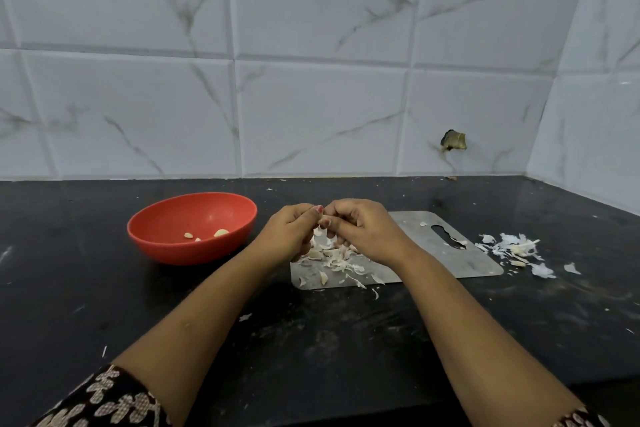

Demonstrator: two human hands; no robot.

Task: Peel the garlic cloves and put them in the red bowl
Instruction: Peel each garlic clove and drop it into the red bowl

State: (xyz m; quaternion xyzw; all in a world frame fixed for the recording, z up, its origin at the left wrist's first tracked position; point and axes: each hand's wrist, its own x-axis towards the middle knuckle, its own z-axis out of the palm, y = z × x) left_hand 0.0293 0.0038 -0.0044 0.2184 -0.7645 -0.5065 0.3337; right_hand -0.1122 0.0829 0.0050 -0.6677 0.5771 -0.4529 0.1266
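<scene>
The left hand [289, 230] and right hand [363, 229] meet fingertip to fingertip above the near-left part of the board [450, 263]. The fingers of both are curled, pinching a small pale clove [325, 220] that is mostly hidden between them. Under them, on the board, lies a heap [334, 258] of skins and unpeeled cloves. Left of the board stands the bowl [166, 246], holding three peeled cloves [221, 233]. Right of the board, peels [516, 248] lie scattered on the counter [311, 340].

Metal cutting board [481, 262] flat on black counter [104, 295]; behind the board, marble-tiled wall [311, 45] with broken hole [453, 141].
</scene>
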